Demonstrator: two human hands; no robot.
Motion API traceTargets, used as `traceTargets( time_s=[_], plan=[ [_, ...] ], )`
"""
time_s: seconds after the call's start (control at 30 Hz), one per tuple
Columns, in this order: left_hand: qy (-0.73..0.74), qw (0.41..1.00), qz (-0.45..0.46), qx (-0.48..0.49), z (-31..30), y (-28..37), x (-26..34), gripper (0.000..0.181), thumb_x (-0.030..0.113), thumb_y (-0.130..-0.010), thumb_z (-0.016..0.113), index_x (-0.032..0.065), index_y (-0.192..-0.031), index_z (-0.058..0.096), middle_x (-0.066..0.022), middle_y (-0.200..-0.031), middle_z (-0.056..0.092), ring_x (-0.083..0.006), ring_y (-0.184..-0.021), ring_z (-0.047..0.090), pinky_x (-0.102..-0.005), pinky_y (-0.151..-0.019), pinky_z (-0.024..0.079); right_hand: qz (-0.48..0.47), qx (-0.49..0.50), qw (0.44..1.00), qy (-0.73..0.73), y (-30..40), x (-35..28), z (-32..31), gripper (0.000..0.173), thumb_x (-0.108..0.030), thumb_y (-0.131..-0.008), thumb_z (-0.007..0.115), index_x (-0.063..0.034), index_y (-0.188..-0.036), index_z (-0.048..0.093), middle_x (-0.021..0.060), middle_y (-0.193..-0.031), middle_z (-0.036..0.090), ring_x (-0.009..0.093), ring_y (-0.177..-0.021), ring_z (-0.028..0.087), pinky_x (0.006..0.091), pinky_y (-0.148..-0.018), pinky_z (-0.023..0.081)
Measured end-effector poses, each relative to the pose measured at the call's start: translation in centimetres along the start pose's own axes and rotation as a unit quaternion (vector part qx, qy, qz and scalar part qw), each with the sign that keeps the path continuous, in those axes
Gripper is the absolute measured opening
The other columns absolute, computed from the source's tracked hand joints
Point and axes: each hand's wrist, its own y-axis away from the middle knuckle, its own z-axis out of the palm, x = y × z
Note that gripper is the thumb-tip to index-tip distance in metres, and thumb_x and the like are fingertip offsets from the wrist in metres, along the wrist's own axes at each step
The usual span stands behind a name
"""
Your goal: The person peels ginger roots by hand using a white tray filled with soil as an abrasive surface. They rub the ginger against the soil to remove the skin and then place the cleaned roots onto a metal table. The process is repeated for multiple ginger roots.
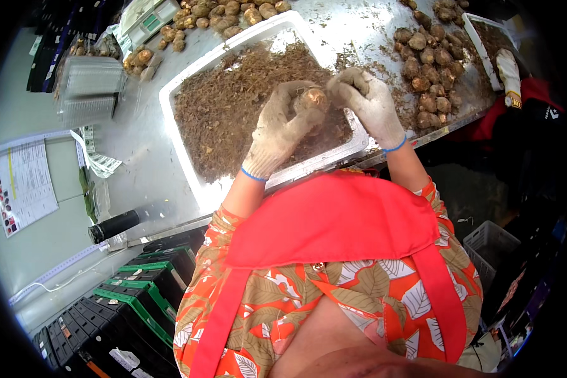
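Observation:
My left hand (283,125), in a soiled knit work glove with a blue cuff, holds a round brown tuber, likely taro (313,98), over the right part of a white foam box (182,146). My right hand (366,101), gloved alike, is just right of the tuber with its fingers curled; whether anything is pinched between them cannot be told. Brown fibrous husk scraps (231,104) fill much of the box. Several more tubers (430,71) are piled on the metal table to the right, and others (222,14) lie beyond the box.
A scale (149,21), stacked clear plastic trays (92,87), a bagged pack of tubers (141,59), a label strip (99,156) and a black cylinder (115,227) are on the left. At the right, a co-worker's gloved hand (508,71) touches another white box (482,47). Black and green crates (137,288) stand below.

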Motion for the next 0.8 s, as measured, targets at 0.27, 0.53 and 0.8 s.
traceTargets(
  time_s=[0.27,0.53,0.8],
  plan=[
    [-0.119,0.992,-0.003,0.033,0.7,-0.3,1.0,0.046,0.019,-0.086,0.067,0.0013,-0.127,0.057,-0.0093,-0.108,0.064,-0.0129,-0.093,0.06,-0.0285,-0.082,0.051,-0.164,0.083,0.97,0.159,0.7,-0.5,2.5,0.013,-0.002,-0.086,0.068,-0.0031,-0.098,0.071,0.0107,-0.088,0.071,0.02,-0.079,0.07,0.0284,-0.071,0.055],
    [-0.066,0.994,0.035,0.074,0.7,0.1,0.5,0.046,0.022,-0.088,0.065,0.0039,-0.129,0.057,-0.0122,-0.118,0.061,-0.0177,-0.103,0.06,-0.0316,-0.087,0.052,-0.088,0.095,0.97,0.205,-1.5,2.4,3.3,0.014,-0.012,-0.091,0.06,-0.0019,-0.097,0.067,0.0145,-0.088,0.069,0.029,-0.081,0.068,0.0367,-0.075,0.053],
    [0.147,0.988,-0.034,0.023,-0.2,0.3,1.6,0.05,0.016,-0.088,0.065,0.0005,-0.133,0.051,-0.0123,-0.121,0.057,-0.015,-0.096,0.064,-0.0291,-0.081,0.058,0.021,-0.045,0.998,0.037,-0.5,1.0,1.1,0.021,-0.003,-0.095,0.058,0.0022,-0.113,0.067,0.0094,-0.1,0.072,0.012,-0.094,0.067,0.0259,-0.084,0.053]
  ],
)
